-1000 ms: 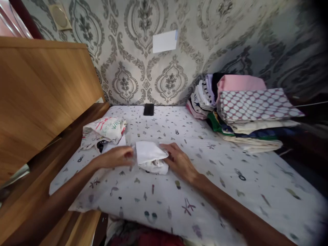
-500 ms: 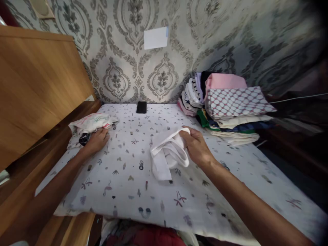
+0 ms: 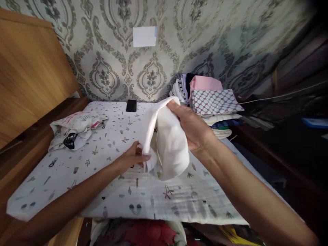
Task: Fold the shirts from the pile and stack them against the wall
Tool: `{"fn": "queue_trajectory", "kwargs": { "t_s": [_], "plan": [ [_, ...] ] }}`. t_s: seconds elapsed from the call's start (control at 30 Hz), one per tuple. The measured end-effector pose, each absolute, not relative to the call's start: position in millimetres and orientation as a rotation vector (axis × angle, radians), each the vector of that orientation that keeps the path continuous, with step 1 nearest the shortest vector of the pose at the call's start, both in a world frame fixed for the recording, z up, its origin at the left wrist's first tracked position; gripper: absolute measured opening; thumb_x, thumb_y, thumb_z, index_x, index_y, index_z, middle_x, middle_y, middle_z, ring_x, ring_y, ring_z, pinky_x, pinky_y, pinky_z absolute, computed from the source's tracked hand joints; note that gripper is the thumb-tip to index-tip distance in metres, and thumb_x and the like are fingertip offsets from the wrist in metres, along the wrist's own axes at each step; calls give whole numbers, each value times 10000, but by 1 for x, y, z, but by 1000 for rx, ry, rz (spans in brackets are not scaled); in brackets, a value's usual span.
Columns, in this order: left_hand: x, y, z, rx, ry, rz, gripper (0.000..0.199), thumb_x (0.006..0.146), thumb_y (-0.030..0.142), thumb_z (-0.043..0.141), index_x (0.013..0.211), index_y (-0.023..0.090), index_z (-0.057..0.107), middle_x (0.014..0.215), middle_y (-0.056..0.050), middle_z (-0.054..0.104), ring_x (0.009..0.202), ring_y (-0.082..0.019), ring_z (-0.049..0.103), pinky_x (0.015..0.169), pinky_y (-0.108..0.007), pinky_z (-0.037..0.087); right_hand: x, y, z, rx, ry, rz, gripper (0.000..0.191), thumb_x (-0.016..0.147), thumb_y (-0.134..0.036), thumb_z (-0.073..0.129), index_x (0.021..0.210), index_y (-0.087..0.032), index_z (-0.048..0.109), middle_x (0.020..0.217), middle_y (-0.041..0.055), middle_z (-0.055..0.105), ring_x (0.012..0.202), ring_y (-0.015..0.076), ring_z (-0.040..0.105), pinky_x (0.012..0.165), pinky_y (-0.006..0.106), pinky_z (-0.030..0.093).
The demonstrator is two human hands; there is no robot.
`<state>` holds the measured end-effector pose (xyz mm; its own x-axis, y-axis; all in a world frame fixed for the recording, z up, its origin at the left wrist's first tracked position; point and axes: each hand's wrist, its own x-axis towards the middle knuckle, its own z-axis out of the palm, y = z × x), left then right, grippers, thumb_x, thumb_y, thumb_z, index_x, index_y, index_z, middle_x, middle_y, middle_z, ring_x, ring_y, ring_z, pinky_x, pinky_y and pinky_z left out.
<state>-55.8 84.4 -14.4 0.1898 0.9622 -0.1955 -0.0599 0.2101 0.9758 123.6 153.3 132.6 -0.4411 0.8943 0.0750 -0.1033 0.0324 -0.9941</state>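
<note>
A white cloth garment [image 3: 173, 147] hangs in loose folds above the bed sheet, its kind hard to tell; a thick hem runs along its upper edge. My right hand [image 3: 193, 124] pinches the top of that hem between thumb and fingers. Lower down on the left, my left hand [image 3: 133, 157] has its thumb and fingers closed on the garment's hanging edge. Part of the left fingers is hidden behind the fabric.
A patterned white sheet [image 3: 112, 188] covers the surface. At the left lies a crumpled printed plastic bag [image 3: 79, 121] with a black-and-white cloth [image 3: 70, 140]. A black phone-like object [image 3: 131, 106] lies near the wall. Folded clothes [image 3: 212, 100] are stacked at the back right; a wooden cabinet [image 3: 33, 65] stands left.
My left hand has left the plastic bag and come right to the white garment. My right hand has raised the garment, which now hangs more opened out. The view has turned slightly right.
</note>
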Motion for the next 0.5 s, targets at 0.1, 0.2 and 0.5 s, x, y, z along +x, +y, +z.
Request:
{"fn": "queue_trajectory", "kwargs": {
  "t_s": [0.1,0.2,0.5],
  "plan": [
    [-72,89,-7,997,1147,953,420,683,413,812,988,182,638,768,0,611,657,-126,579,591,-255,445,133,155,145,-841,-1466,1442,376,940,-559,577,992,-199,673,833,43,733,888,236,731,705,329,607],
    [-94,87,8,1081,1195,1012,286,736,409,751,875,185,640,884,-38,647,850,-173,631,730,-286,493,142,158,150,-832,-1456,1408,352,958,-539,561,1019,-213,676,867,37,742,932,240,732,736,339,614],
    [-42,72,-8,1224,1099,1091,870,662,420,876,1377,266,406,1402,-152,536,1270,-334,537,985,-487,489,116,130,168,-851,-1435,1540,357,1031,-444,426,947,-201,672,773,42,727,837,207,739,690,295,614]
  ]
}}
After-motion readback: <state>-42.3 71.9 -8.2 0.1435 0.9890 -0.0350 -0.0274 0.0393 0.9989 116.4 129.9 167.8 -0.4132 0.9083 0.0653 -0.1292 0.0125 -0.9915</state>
